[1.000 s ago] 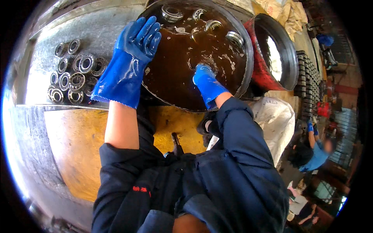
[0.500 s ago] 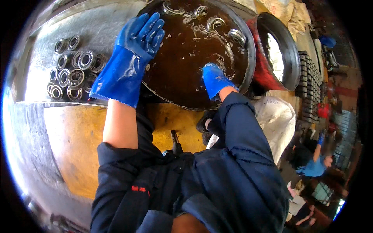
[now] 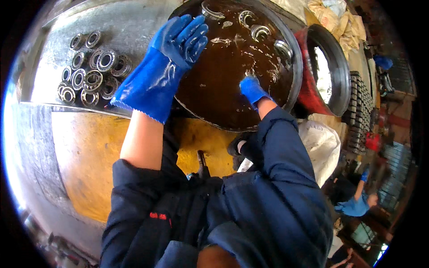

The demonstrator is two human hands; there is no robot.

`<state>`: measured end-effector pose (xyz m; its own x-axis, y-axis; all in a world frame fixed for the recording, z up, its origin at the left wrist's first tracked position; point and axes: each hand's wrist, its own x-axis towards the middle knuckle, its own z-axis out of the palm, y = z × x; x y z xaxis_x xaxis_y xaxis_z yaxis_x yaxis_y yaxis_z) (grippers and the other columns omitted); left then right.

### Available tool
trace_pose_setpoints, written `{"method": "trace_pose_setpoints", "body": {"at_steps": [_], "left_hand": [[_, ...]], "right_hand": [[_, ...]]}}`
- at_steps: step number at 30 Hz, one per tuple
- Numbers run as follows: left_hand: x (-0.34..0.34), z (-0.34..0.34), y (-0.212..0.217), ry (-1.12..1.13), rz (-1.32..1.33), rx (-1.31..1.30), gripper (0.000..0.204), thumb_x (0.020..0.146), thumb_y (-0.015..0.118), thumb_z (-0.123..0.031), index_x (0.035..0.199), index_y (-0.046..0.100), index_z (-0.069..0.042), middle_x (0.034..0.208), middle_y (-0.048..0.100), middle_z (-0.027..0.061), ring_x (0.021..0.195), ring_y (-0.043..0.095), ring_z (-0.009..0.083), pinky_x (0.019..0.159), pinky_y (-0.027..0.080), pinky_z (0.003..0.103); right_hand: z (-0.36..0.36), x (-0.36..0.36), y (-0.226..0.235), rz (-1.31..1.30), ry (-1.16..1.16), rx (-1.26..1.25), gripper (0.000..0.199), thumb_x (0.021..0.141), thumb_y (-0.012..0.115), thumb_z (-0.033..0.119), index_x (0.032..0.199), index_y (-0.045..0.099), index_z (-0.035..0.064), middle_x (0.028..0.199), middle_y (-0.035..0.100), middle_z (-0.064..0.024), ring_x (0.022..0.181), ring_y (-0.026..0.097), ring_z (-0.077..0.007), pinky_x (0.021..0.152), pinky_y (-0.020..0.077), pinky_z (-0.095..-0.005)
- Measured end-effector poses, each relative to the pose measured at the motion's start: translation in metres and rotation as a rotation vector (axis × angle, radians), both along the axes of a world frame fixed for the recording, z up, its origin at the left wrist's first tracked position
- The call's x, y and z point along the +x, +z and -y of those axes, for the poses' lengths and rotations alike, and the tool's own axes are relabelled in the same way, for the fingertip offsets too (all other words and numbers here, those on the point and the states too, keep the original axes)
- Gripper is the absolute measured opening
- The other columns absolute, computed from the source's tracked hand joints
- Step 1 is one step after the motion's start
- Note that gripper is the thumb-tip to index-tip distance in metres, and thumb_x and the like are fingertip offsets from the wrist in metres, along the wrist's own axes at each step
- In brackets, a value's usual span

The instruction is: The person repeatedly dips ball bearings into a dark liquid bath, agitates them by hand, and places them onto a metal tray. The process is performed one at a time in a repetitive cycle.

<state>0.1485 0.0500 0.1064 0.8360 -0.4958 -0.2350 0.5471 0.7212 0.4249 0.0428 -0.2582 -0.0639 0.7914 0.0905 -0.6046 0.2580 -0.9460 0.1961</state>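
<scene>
A round, dark-rimmed tub (image 3: 298,67) holds brown liquid (image 3: 214,67). Over its left side hovers my left hand (image 3: 181,40) in a wet blue rubber glove, palm turned up, fingers stretched out and nothing in them. My right hand (image 3: 251,87), gloved the same way, is sunk in the liquid right of the middle, so its fingers are hidden. Toward the far side of the tub, several metal bearing rings stick partly out, among them one bearing ring (image 3: 260,31) and another at the right wall (image 3: 283,49). Several roller bearings (image 3: 93,81) lie grouped on the metal table at left.
The metal table (image 3: 129,22) runs along the left. Right of the tub stands a red drum (image 3: 308,80) with an open top, beside stacked dark metal parts (image 3: 356,105). A white sack (image 3: 319,145) sits near my right arm. A co-worker in blue (image 3: 356,205) is at far right.
My right hand has gone deeper into the liquid, with only part of the glove's cuff showing. The left hand stays palm up. The whole view has shifted slightly.
</scene>
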Motion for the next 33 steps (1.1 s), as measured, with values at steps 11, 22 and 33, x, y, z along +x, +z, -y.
{"method": "trace_pose_setpoints", "body": {"at_steps": [11, 22, 33], "left_hand": [[-0.002, -0.005, 0.009, 0.079, -0.033, 0.014, 0.040, 0.107, 0.045, -0.032, 0.137, 0.055, -0.007, 0.142, 0.060, 0.0162, 0.126, 0.061, 0.0330, 0.103, 0.053, 0.044], [-0.030, -0.008, 0.000, -0.048, 0.223, 0.299, 0.042, 0.104, 0.054, -0.035, 0.138, 0.057, -0.012, 0.138, 0.064, 0.0134, 0.121, 0.065, 0.0265, 0.099, 0.053, 0.039], [-0.121, 0.062, -0.064, -0.322, 1.044, 1.664, 0.036, 0.085, 0.058, -0.027, 0.118, 0.071, -0.020, 0.113, 0.073, 0.0123, 0.105, 0.067, 0.0388, 0.091, 0.055, 0.048]], "right_hand": [[-0.037, -0.075, 0.054, 0.262, -0.712, 1.012, 0.045, 0.085, 0.068, 0.039, 0.104, 0.069, -0.0020, 0.098, 0.071, -0.0265, 0.095, 0.068, -0.0437, 0.082, 0.0528, -0.0509], [-0.078, -0.053, 0.070, -0.015, -0.501, 0.650, 0.054, 0.086, 0.064, 0.049, 0.105, 0.070, -0.0006, 0.112, 0.068, -0.0295, 0.107, 0.064, -0.0467, 0.091, 0.0507, -0.0523], [-0.017, -0.064, -0.018, 0.257, -0.746, 0.634, 0.059, 0.078, 0.079, 0.044, 0.120, 0.071, 0.0052, 0.116, 0.072, -0.0215, 0.108, 0.069, -0.0351, 0.093, 0.0543, -0.0445]]}}
